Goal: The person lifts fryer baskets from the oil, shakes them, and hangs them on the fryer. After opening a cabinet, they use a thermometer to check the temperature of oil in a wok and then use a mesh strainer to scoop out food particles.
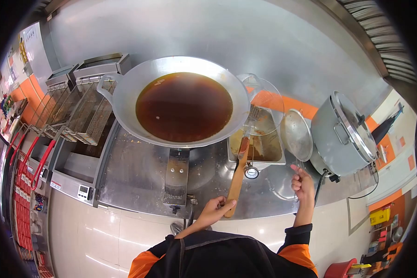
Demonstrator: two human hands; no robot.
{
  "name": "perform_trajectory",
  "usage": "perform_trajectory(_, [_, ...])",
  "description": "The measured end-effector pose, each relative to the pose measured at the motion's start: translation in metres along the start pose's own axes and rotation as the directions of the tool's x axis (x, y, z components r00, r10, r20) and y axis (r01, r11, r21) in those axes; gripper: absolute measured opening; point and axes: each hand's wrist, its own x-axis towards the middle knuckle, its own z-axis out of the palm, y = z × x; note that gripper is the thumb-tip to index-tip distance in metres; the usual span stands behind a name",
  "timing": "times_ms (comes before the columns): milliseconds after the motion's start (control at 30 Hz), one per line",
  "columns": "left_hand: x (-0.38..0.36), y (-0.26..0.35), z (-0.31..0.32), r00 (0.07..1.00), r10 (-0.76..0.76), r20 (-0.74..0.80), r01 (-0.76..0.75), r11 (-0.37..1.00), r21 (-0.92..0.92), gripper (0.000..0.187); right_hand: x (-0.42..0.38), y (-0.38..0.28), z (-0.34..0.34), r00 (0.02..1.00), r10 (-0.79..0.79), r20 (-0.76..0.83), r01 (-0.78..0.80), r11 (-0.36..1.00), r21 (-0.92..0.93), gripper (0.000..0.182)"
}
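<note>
My left hand [214,212] is closed around the lower end of a long wooden handle [236,183]. The handle slants up to a round wire skimmer [266,109] over a rectangular metal pan [281,158] that holds yellowish oil with brown residue. My right hand [303,184] is raised over the counter's front part, index finger stretched out and the others loosely bent, with nothing visible in it. Beyond it a round metal strainer [297,134] leans beside the pan. A dial thermometer [251,172] sits at the pan's front edge. Left of these stands a large wok [125,109] of dark brown oil.
Fryer baskets [85,111] with red handles rest over a deep fryer [72,171] at left. A big lidded cooker [340,134] with a cord stands at right. The steel counter [129,178] has crumbs and a burner control box [176,178]. A red bucket [337,269] is on the floor.
</note>
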Motion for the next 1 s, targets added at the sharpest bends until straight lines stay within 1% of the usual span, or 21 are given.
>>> perform_trajectory(33, [0.0, 0.0, 0.0, 1.0, 0.011, -0.003, -0.011, 1.0, -0.004, 0.041, 0.0, -0.009, -0.001, 0.998, 0.034, 0.048, -0.038, 0.997, 0.068, 0.029])
perform_trajectory(67, [0.001, -0.003, 0.0, 1.0, 0.006, 0.002, -0.006, 1.0, -0.003, 0.041, 0.001, -0.02, 0.0, 0.993, 0.033, 0.117, -0.04, 0.998, 0.055, 0.031])
perform_trajectory(167, [0.002, -0.006, -0.001, 1.0, -0.013, 0.014, 0.013, 1.0, -0.012, 0.041, -0.011, -0.055, 0.033, 0.988, -0.081, 0.135, 0.089, 0.994, -0.056, 0.03])
perform_trajectory(267, [-0.001, 0.003, -0.001, 0.999, -0.038, 0.024, 0.039, 0.998, -0.051, 0.044, -0.024, -0.085, 0.091, 0.959, -0.256, 0.125, 0.284, 0.899, -0.334, 0.03])
perform_trajectory(300, [-0.003, 0.005, -0.001, 0.999, -0.033, 0.029, 0.035, 0.998, -0.058, 0.043, -0.02, -0.091, 0.109, 0.938, -0.315, 0.143, 0.344, 0.804, -0.485, 0.03])
perform_trajectory(367, [-0.004, 0.008, -0.002, 0.999, -0.023, 0.039, 0.026, 0.997, -0.074, 0.043, -0.008, -0.103, 0.143, 0.883, -0.42, 0.21, 0.427, 0.531, -0.732, 0.031])
perform_trajectory(400, [-0.001, -0.001, 0.0, 1.0, 0.006, 0.005, -0.006, 0.996, -0.089, 0.042, 0.022, -0.1, 0.153, 0.586, -0.664, 0.464, 0.644, 0.035, -0.764, 0.032])
perform_trajectory(433, [-0.001, -0.001, 0.0, 1.0, -0.004, 0.011, 0.005, 0.997, -0.075, 0.041, 0.052, -0.096, 0.164, 0.2, -0.668, 0.717, 0.614, -0.485, -0.623, 0.034])
perform_trajectory(500, [-0.002, 0.003, -0.002, 0.999, -0.023, 0.021, 0.024, 0.999, -0.046, 0.041, 0.048, -0.09, 0.223, 0.456, -0.592, 0.665, 0.402, -0.529, -0.747, 0.04])
perform_trajectory(533, [0.0, -0.005, -0.001, 1.0, -0.008, -0.003, 0.008, 1.0, -0.014, 0.046, 0.05, -0.086, 0.248, 0.522, -0.551, 0.651, 0.333, -0.571, -0.75, 0.042])
perform_trajectory(600, [0.002, -0.01, 0.001, 0.999, -0.04, -0.016, 0.041, 0.999, 0.015, 0.048, 0.059, -0.079, 0.291, 0.642, -0.476, 0.601, 0.194, -0.658, -0.728, 0.048])
perform_trajectory(633, [0.003, -0.011, 0.0, 0.998, -0.057, -0.023, 0.057, 0.998, 0.029, 0.048, 0.072, -0.076, 0.301, 0.631, -0.456, 0.628, 0.203, -0.684, -0.701, 0.05])
perform_trajectory(667, [0.002, -0.009, -0.001, 0.999, -0.028, -0.027, 0.029, 0.999, 0.023, 0.049, 0.093, -0.071, 0.308, 0.618, -0.436, 0.655, 0.211, -0.71, -0.672, 0.052])
perform_trajectory(700, [0.002, -0.01, -0.001, 0.999, -0.031, -0.02, 0.031, 0.999, 0.024, 0.049, 0.113, -0.065, 0.313, 0.605, -0.413, 0.681, 0.219, -0.735, -0.641, 0.053])
perform_trajectory(800, [0.004, -0.015, -0.003, 0.998, -0.057, -0.001, 0.057, 0.998, 0.027, 0.048, 0.156, -0.053, 0.314, 0.591, -0.376, 0.713, 0.247, -0.758, -0.604, 0.052])
perform_trajectory(900, [0.009, -0.026, -0.003, 0.999, -0.031, 0.013, 0.03, 0.998, 0.05, 0.049, 0.148, -0.044, 0.317, 0.604, -0.328, 0.726, 0.323, -0.732, -0.6, 0.039])
perform_trajectory(1000, [0.006, -0.022, -0.005, 1.0, -0.018, 0.02, 0.018, 1.0, 0.009, 0.049, 0.157, -0.027, 0.315, 0.604, -0.266, 0.752, 0.428, -0.687, -0.587, 0.036])
